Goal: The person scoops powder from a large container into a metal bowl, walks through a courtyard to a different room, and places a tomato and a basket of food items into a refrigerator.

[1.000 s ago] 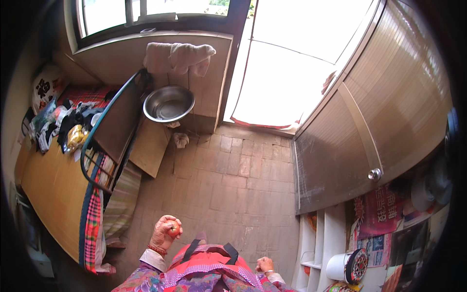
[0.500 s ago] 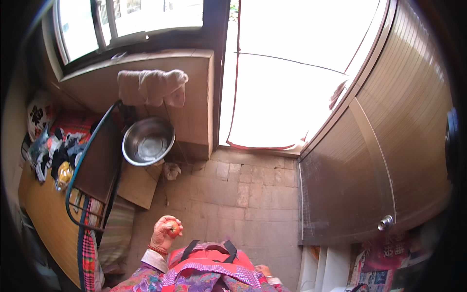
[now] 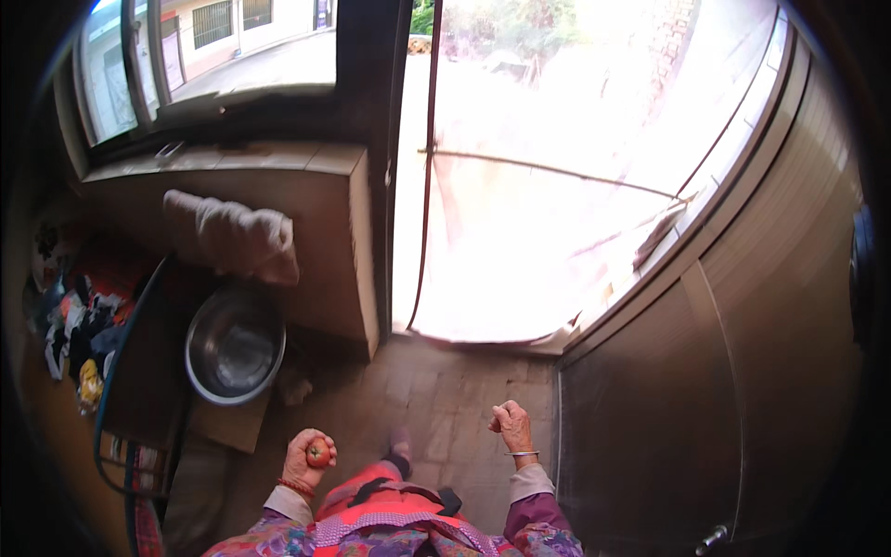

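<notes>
Head view, looking down: holds a round red fruit (image 3: 318, 453) in the left hand (image 3: 299, 455), out in front of the body, with fingers bent partway closed around it and much of its skin left uncovered toward the right. Wears a red beaded bracelet (image 3: 294, 486) at that wrist, just beside a pale cuff. Has the right hand (image 3: 512, 422) out on the other side, well apart from the fruit, curled into a loose fist; cannot tell from this angle whether gripping anything inside it. Wears a thin pale bangle (image 3: 522, 453) on the right wrist. Dressed in a red apron (image 3: 385, 506) over a flowered purple garment (image 3: 548, 537), with one foot (image 3: 401, 450) on the brown floor (image 3: 445, 390) ahead. To the left, a shiny metal basin (image 3: 237, 345) near a dark panel (image 3: 153, 362) with a curved rim, and a pale towel (image 3: 232, 237) hanging beyond the basin, below a window (image 3: 251, 42). At far left, a jumble of clothes (image 3: 79, 325), mostly dark and white. Straight ahead, a doorway (image 3: 520, 251) washed out by daylight, beside a brown door (image 3: 640, 418) with a metal handle (image 3: 713, 538) near the lower edge.
</notes>
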Demonstrator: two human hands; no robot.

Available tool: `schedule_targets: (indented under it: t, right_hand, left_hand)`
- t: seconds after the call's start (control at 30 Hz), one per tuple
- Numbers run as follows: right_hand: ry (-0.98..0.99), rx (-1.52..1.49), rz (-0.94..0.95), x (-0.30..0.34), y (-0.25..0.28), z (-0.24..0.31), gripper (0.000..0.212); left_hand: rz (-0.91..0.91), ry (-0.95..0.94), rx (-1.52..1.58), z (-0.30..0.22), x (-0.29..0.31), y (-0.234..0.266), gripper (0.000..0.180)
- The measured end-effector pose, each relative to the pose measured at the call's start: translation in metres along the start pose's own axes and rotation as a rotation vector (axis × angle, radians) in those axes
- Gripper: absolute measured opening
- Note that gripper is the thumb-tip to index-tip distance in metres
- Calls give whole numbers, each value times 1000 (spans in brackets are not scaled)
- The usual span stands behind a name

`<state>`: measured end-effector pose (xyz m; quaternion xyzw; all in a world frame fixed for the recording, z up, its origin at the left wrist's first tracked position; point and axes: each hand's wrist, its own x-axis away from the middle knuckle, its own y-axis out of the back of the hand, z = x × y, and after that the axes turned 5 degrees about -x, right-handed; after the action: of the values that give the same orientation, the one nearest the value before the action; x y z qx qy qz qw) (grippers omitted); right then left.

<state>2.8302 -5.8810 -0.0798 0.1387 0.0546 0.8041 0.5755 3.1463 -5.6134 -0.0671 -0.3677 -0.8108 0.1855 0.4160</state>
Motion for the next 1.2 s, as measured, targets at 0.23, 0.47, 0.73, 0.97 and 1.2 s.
schedule_targets:
  t: [0.23,0.47,0.73,0.97,1.2]
  right_hand:
    - [302,62,-68,-147,0,129,16]
    - [702,87,-71,-258,-5,238,8]
    - [942,243,20,-388,19,316,24]
    - [930,173,79,-533,9,332,29]
    - [948,288,12,-628,13,364,28]
  left_hand:
    - [115,-66,24,-45,-113,-88,13]
    - [81,-93,-49,-71,-170,-136,11]
    - [-10,-232,-62,-57,-237,-205,13]
    - [-74,-347,-36,-64,-283,-271,15]
    - [-139,-361,-199,-83,-302,-321,18]
